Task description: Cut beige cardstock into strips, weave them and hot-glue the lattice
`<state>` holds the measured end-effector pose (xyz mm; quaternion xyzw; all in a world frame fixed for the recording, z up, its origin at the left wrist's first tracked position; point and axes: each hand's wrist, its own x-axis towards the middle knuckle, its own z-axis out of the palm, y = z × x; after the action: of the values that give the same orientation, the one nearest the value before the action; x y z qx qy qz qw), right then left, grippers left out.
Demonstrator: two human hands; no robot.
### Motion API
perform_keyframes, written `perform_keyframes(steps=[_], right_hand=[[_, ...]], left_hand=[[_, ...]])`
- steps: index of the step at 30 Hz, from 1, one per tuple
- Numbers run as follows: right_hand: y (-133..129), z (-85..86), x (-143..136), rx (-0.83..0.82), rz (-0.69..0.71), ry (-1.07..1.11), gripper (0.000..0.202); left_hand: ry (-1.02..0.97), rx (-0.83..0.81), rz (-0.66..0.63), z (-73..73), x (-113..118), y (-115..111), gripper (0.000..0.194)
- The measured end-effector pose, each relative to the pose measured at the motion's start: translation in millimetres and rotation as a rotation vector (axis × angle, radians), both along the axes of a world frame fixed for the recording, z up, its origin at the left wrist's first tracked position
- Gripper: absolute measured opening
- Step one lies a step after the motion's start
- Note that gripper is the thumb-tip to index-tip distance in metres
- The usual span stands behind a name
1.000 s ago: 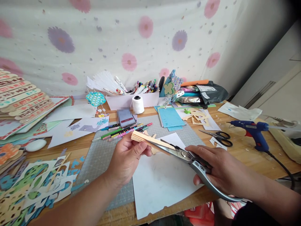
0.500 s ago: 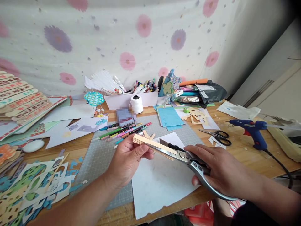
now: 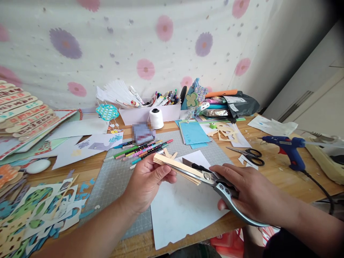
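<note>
A stack of thin wooden strips is pinched between the thumb and fingers of my left hand, above the white sheet. My right hand is wrapped round the handles of large silver shears. The shears' blades are parted, one lying along the strips and partly hidden by them, with the strips reaching close to the pivot. Short wooden pieces lie on the grey cutting mat just beyond my left hand.
Coloured pens and a white thread spool are beyond my hands. Black scissors and a blue glue gun with its cord lie right. Paper scraps cover the left. A pen box stands at the back.
The wooden strips have shifted slightly to the right and down at their near end and look a little more fanned. Both hands keep nearly the same place and hold.
</note>
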<state>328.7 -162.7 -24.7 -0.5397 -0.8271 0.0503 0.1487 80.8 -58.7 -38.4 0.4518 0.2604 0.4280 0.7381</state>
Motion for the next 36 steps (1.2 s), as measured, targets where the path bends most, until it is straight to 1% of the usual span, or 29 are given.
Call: perform_keyframes(steps=[5,13,18,23,27,32,36], right_hand=[[-1.2,-5.4,2.0,0.017,-0.041,-0.012,0.043],[-1.0,2.5,2.3,0.009,-0.005,-0.005,0.051],[-0.2,2.4,2.2,-0.041,-0.018,0.017,0.053],[0.1,3.8,3.9,-0.144,-0.014,0.072,0.058],[-0.1,4.2,2.5,-0.181,-0.028,0.119,0.06],[0.3,3.4,-2.4,-0.2,-0.031,0.156,0.057],[1.3,1.1,-4.2,-0.215,-0.031,0.182,0.052]], left_hand=[[0.015,0.003,0.003,0.6,0.6,-0.9,0.029],[0.044,0.023,0.028,-0.8,-0.5,0.6,0.029],[0.056,0.03,0.04,-1.1,-0.1,0.8,0.029],[0.057,0.029,0.032,-1.0,-0.5,0.7,0.029],[0.055,0.044,0.038,-2.4,-1.1,2.0,0.029],[0.091,0.12,0.004,-6.7,-1.6,1.1,0.024],[0.094,0.123,-0.01,-8.1,-2.2,0.0,0.022]])
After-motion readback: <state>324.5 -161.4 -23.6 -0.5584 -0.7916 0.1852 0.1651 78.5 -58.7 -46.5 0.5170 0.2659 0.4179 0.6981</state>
